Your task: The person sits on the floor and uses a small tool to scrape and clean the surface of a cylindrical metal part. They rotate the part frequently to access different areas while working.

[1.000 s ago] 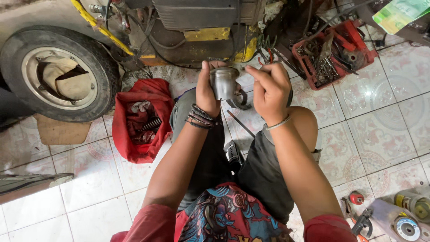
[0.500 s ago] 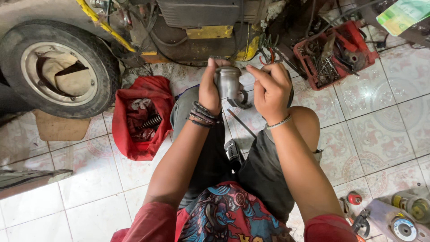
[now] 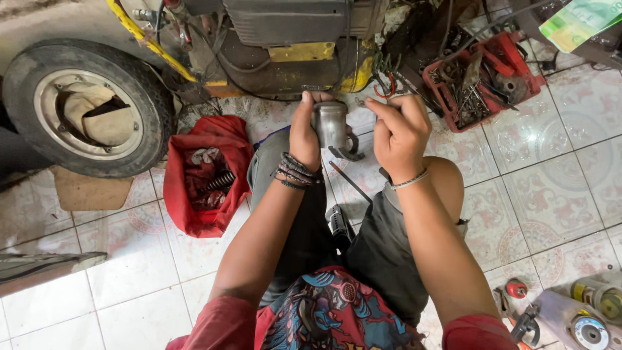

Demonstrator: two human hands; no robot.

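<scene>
Above the person's knees, near the top centre of the frame, the left hand [image 3: 304, 133] is wrapped around a short grey metal cylinder [image 3: 330, 124] — it looks like a piston, with a darker curved piece [image 3: 350, 148] hanging just below it. The thumb shows at its upper edge and the palm presses its left side. The right hand [image 3: 400, 133] sits just beside it, fingers curled in and the forefinger and thumb pinched toward the cylinder's right side; whether they hold some small part I cannot tell.

I would judge the cylinder solid and fairly heavy for its bulk, rigid, with a smooth wall that may well be oily and so slippery. A full wrap around the wall, as the left hand has it, seems the surest hold — the lower piece looks free to swing.

Below the hands a thin dark rod [image 3: 348, 183] lies on the tiled floor [image 3: 551, 194] between the knees. At centre left of the frame a red cloth bag [image 3: 188, 207] gapes open with a coil spring [image 3: 220, 180] inside. Upper left, a wheel with a tyre [image 3: 139, 84] rests against a yellow-framed machine [image 3: 285, 52]. Upper right, a red tray [image 3: 528, 71] holds tangled tools.
</scene>
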